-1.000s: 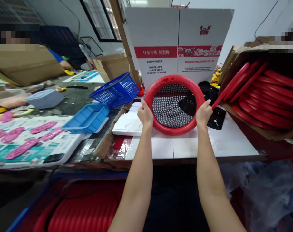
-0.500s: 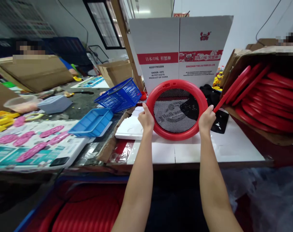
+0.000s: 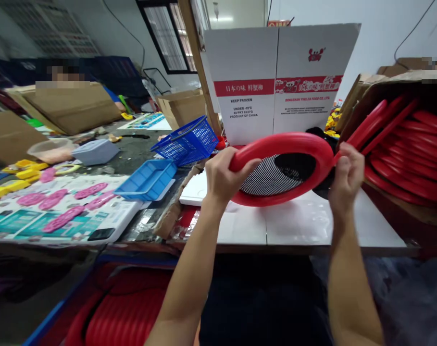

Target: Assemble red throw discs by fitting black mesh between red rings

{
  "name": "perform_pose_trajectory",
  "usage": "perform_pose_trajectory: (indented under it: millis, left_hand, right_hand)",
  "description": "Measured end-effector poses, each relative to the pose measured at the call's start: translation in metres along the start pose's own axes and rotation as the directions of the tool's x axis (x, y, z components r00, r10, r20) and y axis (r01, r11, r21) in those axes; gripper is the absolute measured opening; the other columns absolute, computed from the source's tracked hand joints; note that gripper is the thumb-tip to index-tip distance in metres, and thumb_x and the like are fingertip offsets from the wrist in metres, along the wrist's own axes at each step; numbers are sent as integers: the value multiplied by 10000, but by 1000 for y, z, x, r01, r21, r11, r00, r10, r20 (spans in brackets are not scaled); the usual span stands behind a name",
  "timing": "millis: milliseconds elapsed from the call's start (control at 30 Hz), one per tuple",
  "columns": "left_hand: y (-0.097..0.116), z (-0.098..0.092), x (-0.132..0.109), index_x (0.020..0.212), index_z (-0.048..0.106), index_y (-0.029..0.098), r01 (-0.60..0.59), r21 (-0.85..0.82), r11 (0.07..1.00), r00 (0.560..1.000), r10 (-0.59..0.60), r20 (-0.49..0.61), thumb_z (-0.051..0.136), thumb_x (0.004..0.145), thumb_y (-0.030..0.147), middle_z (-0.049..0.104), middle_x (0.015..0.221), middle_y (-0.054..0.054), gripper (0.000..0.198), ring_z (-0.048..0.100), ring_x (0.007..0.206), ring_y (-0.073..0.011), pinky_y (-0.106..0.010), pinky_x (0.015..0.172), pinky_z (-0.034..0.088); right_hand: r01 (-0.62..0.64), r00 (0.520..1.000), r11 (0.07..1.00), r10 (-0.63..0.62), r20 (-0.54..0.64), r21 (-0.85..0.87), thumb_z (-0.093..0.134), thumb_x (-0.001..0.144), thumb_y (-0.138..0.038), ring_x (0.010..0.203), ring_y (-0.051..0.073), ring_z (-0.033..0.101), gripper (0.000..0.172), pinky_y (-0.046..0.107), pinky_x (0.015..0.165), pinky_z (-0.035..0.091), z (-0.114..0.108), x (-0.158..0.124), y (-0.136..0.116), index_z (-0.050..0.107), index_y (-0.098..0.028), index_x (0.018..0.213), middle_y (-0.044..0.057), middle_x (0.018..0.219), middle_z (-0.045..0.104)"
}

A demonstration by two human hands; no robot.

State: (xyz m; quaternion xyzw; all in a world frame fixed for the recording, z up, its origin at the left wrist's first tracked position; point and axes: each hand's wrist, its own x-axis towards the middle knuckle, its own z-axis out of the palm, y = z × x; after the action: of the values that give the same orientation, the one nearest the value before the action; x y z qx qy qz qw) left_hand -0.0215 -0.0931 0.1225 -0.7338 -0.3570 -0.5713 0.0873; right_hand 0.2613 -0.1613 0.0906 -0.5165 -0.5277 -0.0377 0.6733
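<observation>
A round red plastic ring with black mesh stretched across it (image 3: pixel 283 168) hangs in the air above the white table (image 3: pixel 305 226), tipped back almost flat. My left hand (image 3: pixel 221 178) is closed round its left rim. My right hand (image 3: pixel 344 178) is closed round its right rim. A piece of black mesh cloth (image 3: pixel 317 134) lies behind the ring, mostly hidden by it.
An open carton of stacked red rings (image 3: pixel 402 144) stands at the right. A white printed carton (image 3: pixel 279 81) stands at the back. Blue basket (image 3: pixel 185 142) and blue tray (image 3: pixel 146 179) lie left, beside pink parts (image 3: pixel 63 202) on printed cards. More red rings (image 3: pixel 128 317) sit below the table.
The ring stood upright facing me; both hands have lifted it and tipped its top edge toward me so it lies nearly flat. The view shifted slightly left.
</observation>
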Motion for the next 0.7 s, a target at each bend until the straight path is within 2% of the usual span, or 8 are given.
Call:
perform_pose_trajectory:
  millis: [33, 100, 167, 233, 300, 433, 567, 700]
  left_hand:
    - [10, -7, 5, 768, 576, 251, -99, 11, 995, 994, 98, 42, 677, 902, 760, 614, 690, -12, 535, 557, 642, -185, -349, 644, 427]
    - [29, -20, 14, 799, 606, 252, -259, 19, 966, 957, 254, 139, 669, 894, 781, 652, 733, -33, 542, 590, 681, -201, -352, 647, 442]
    - [44, -31, 21, 803, 619, 254, -364, 7, 932, 909, 353, 221, 651, 884, 813, 660, 743, -45, 566, 599, 695, -214, -357, 649, 447]
    - [53, -39, 25, 801, 627, 256, -408, -22, 913, 879, 399, 259, 578, 902, 850, 650, 730, -50, 605, 589, 686, -219, -361, 640, 436]
    - [58, -43, 27, 810, 629, 253, -403, -51, 914, 879, 402, 256, 414, 976, 848, 652, 735, -63, 653, 578, 686, -222, -367, 632, 414]
    - [65, -42, 28, 783, 575, 244, -296, -17, 955, 934, 293, 204, 148, 1114, 643, 624, 716, -68, 672, 531, 669, -213, -386, 633, 361]
    - [72, -33, 34, 711, 503, 234, -228, 20, 973, 962, 222, 160, 168, 1148, 511, 532, 651, -43, 617, 492, 611, -187, -380, 620, 339]
    - [69, -14, 47, 720, 532, 222, -186, -27, 982, 968, 188, 167, 309, 1136, 544, 475, 635, -21, 571, 555, 633, -182, -357, 667, 416]
  right_hand:
    - [172, 979, 984, -165, 117, -56, 555, 1019, -530, 1505, 360, 469, 458, 591, 1142, 464, -13, 7, -22, 597, -319, 1423, 113, 1552, 561]
    - [431, 814, 899, -347, 466, -83, 745, 930, -437, 1462, 392, 519, 593, 615, 1129, 482, -34, 20, -62, 570, -378, 1493, 91, 1536, 598]
    - [515, 656, 854, -334, 677, -78, 752, 932, -390, 1256, 375, 673, 579, 572, 1025, 554, -48, 29, -89, 581, -384, 1484, 83, 1397, 699]
    - [512, 600, 855, -286, 747, -83, 733, 944, -403, 987, 324, 752, 493, 489, 839, 601, -54, 30, -99, 619, -379, 1424, 56, 1205, 772]
    - [491, 621, 867, -281, 732, -84, 739, 938, -417, 834, 287, 749, 450, 431, 707, 587, -57, 23, -96, 639, -382, 1376, 28, 1076, 788]
    - [482, 698, 873, -327, 638, -80, 722, 950, -377, 809, 276, 747, 449, 417, 679, 586, -54, 4, -80, 610, -389, 1385, 30, 1051, 780]
    - [432, 739, 901, -332, 587, -35, 730, 945, -362, 748, 258, 721, 449, 398, 628, 572, -47, -1, -71, 600, -380, 1375, 29, 1020, 771]
    - [382, 762, 924, -294, 577, -33, 776, 916, -365, 740, 234, 698, 415, 373, 653, 569, -43, 7, -62, 640, -322, 1306, 22, 956, 752]
